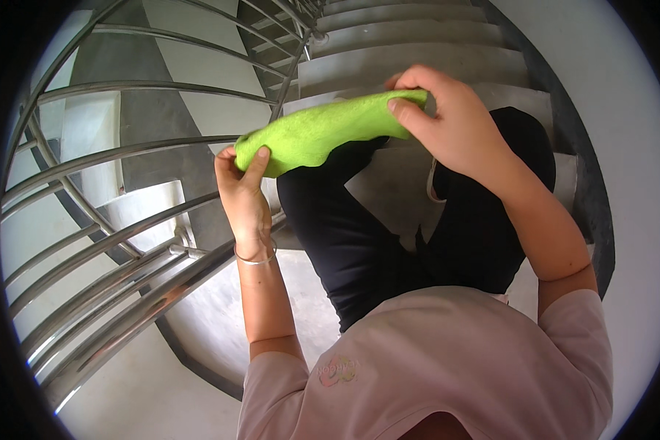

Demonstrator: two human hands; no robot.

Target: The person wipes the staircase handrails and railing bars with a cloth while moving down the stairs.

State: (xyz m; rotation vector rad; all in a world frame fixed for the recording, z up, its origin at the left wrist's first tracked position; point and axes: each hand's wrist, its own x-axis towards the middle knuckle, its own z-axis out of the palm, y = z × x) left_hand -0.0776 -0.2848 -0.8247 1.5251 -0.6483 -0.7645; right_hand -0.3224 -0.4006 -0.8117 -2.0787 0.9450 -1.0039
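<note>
A bright green cloth [324,127], apparently folded into a long strip, is stretched between my two hands above my knees. My left hand [245,187] pinches its left end, thumb on the near face and fingers behind. At the upper right end, my right hand [445,118] grips the cloth between thumb and fingers. The lower edge of the cloth hangs in a wavy line. Beneath it are my legs in black trousers [335,236], and part of a shoe [433,184] shows between them.
Concrete stairs [412,60] run away in front of me. A metal railing [143,148] with several bars stands close on my left, its thick handrail [159,302] near my left forearm. To the right is a white wall [594,110] with a dark painted skirting band [594,220].
</note>
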